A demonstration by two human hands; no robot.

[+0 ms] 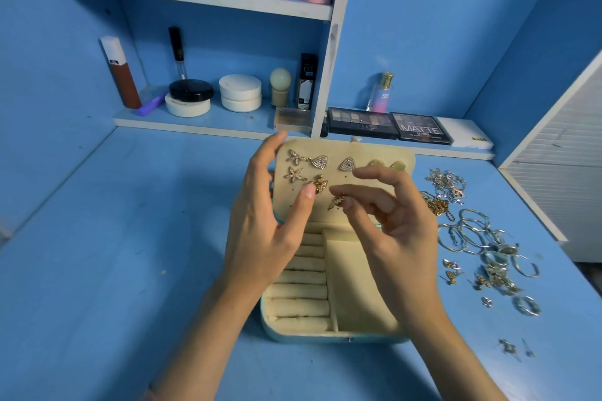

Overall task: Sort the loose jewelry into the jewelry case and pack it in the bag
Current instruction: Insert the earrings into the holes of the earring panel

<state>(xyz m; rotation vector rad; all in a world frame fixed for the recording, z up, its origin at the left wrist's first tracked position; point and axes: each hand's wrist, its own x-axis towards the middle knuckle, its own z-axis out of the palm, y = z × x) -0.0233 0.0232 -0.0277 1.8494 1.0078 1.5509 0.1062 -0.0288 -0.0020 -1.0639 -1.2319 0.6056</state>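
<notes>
An open cream-lined jewelry case with a teal shell lies on the blue table. Its raised lid panel carries several earrings: starfish, triangle and green ones. My left hand holds the lid's left edge, fingers behind it, and the thumb presses beside a gold earring on the panel. My right hand pinches a small gold earring in front of the panel's lower middle. Loose jewelry lies in a heap to the right of the case: chains, hoops, rings, studs. No bag is in view.
Two eyeshadow palettes and a white box lie behind the case on a low ledge, with a perfume bottle. Shelves at back left hold cosmetics jars and tubes. A white panel borders the table on the right.
</notes>
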